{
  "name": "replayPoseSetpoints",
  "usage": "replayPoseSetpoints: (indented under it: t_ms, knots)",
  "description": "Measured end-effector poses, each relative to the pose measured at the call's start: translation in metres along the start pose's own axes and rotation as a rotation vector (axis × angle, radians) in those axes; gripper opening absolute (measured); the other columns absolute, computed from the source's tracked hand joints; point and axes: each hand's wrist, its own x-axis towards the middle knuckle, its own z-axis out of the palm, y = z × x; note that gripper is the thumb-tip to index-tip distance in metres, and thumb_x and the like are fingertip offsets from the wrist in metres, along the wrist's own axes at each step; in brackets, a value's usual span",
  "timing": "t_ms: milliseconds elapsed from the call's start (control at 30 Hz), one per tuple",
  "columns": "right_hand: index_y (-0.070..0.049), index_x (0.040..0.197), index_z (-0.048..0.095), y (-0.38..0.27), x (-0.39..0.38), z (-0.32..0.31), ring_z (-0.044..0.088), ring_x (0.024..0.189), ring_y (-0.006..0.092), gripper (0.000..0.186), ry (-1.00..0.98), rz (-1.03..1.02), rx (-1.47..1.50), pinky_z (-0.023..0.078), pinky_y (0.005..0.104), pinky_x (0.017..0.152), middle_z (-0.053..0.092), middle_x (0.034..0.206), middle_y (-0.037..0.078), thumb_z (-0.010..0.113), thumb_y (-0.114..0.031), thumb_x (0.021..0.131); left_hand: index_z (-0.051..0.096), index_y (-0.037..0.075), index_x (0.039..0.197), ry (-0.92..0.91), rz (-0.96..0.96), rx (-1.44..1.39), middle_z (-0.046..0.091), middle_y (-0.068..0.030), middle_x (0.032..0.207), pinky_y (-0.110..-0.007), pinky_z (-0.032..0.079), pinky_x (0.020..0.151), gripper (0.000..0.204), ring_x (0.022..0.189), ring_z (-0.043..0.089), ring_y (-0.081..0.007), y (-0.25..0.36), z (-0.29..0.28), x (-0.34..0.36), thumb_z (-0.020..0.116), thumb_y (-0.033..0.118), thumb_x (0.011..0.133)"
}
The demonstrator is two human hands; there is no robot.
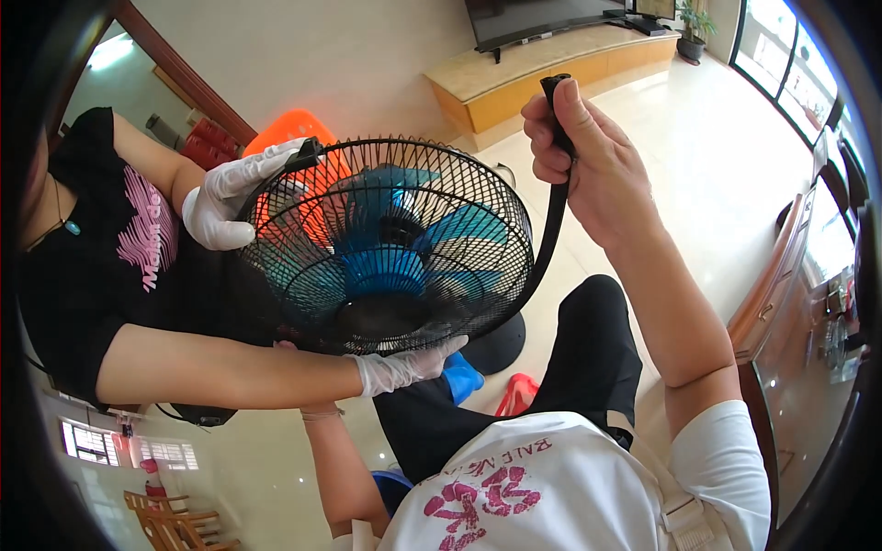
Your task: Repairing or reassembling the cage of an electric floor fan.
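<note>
In front of me is a fan head with a black wire guard (312, 211) and blue blades (464, 230), tilted. Raised at the right, my right hand (597, 165) is closed round the end of a black rim strip (554, 216), its thumb along the top. That strip curves down and along the guard's right edge. My left hand (287, 346) is under the fan's lower left side, mostly behind a co-worker's forearm, so its grip is hidden. The co-worker's gloved hands, one at the upper left (220, 197) and one at the bottom (413, 365), support the guard.
The co-worker (69, 266) sits close at the left. Behind the fan is an orange chair (299, 129). A dark round base (501, 347) stands on the floor below. A wooden cabinet (772, 303) is at the right, and a low television stand (542, 69) lies ahead.
</note>
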Motion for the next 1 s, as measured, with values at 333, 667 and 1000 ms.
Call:
replayPoseSetpoints:
  t_ms: [333,667,1000]
  knots:
    - [-0.001,0.097,0.062,0.013,0.004,-0.023,0.036,0.063,0.004,0.038,0.139,-0.02,-0.098,0.031,0.0198,0.056,0.048,0.078,-0.003,0.054,-0.039,0.099,0.044,0.0,0.137,-0.08,-0.096,-0.09,0.055,-0.0081,0.128,-0.033,0.045,0.097,0.041,0.112,0.056,-0.017,0.01,-0.004,0.011,0.042,0.023,0.103]
    - [-0.002,0.096,0.063,0.011,0.009,-0.021,0.036,0.064,0.0045,0.038,0.042,-0.098,-0.138,0.03,0.0201,0.056,0.049,0.079,-0.002,0.054,-0.039,0.099,0.045,0.003,0.138,0.237,-0.042,-0.212,0.051,-0.0098,0.134,-0.033,0.042,0.099,0.045,0.117,0.053,-0.018,0.005,0.033,-0.009,0.041,0.032,0.103]
    - [-0.001,0.098,0.063,-0.006,0.004,-0.021,0.036,0.064,0.0056,0.04,0.061,-0.134,-0.14,0.032,0.0205,0.057,0.049,0.079,-0.001,0.052,-0.039,0.1,0.044,0.003,0.138,0.053,-0.027,0.444,0.051,-0.0112,0.134,-0.03,0.04,0.1,0.045,0.115,0.052,-0.0178,-0.003,0.019,-0.011,0.045,0.03,0.102]
